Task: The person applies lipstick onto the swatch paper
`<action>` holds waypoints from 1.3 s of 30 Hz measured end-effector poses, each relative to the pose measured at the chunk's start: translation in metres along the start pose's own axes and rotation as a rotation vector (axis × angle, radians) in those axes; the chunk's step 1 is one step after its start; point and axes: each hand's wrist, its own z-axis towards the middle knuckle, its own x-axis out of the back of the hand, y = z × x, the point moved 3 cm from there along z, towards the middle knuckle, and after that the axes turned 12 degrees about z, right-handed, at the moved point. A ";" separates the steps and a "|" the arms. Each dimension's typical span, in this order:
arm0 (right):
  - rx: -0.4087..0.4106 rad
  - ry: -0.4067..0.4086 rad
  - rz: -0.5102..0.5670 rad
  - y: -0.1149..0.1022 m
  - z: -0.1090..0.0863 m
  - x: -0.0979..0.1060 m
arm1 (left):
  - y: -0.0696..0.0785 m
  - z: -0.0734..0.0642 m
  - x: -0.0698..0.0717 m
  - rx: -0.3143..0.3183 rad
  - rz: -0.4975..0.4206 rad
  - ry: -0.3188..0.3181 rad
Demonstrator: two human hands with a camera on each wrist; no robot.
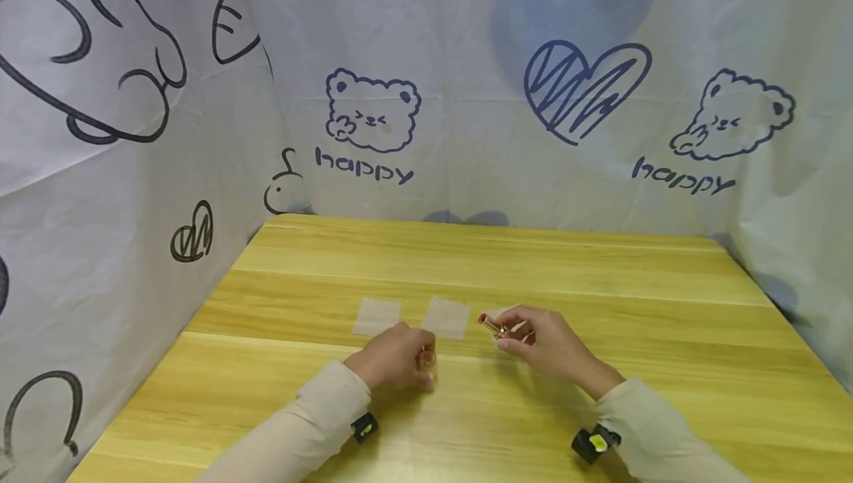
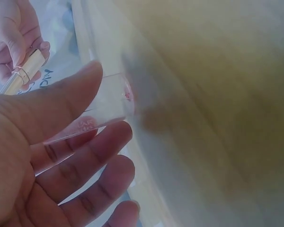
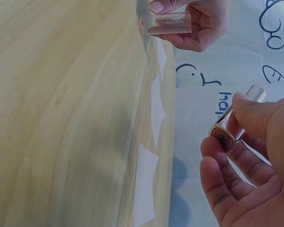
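My left hand pinches a clear, pink-tinted lipstick cap between thumb and fingers, low above the table. Faint lettering shows on the cap's side, also in the right wrist view. My right hand grips an uncapped lipstick by its shiny gold tube, its red tip pointing up and to the left in the head view. Seen from the right wrist, the lipstick's round base with a dark label faces the camera. The two hands are apart, cap on the left and lipstick on the right.
Thin white paper squares lie in a row on the wooden table: a left square, a middle square, and a third square partly behind my right hand in the head view. White drawn-on cloth surrounds the table.
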 end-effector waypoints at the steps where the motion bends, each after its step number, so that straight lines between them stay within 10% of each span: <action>1: -0.001 -0.001 0.001 0.000 0.000 0.000 | 0.000 0.000 0.000 -0.001 0.000 -0.001; 14: -0.009 -0.007 -0.006 0.000 0.001 -0.001 | -0.001 -0.003 0.005 0.042 -0.051 -0.084; 20: 0.005 -0.005 -0.018 -0.001 0.002 -0.001 | -0.001 -0.003 0.015 -0.033 -0.140 0.007; 27: 0.007 0.013 -0.020 -0.008 0.005 0.000 | 0.013 0.000 0.027 -0.036 -0.425 0.105; 39: 0.093 0.075 -0.032 -0.022 0.009 -0.003 | 0.037 0.012 0.022 0.194 -0.962 0.188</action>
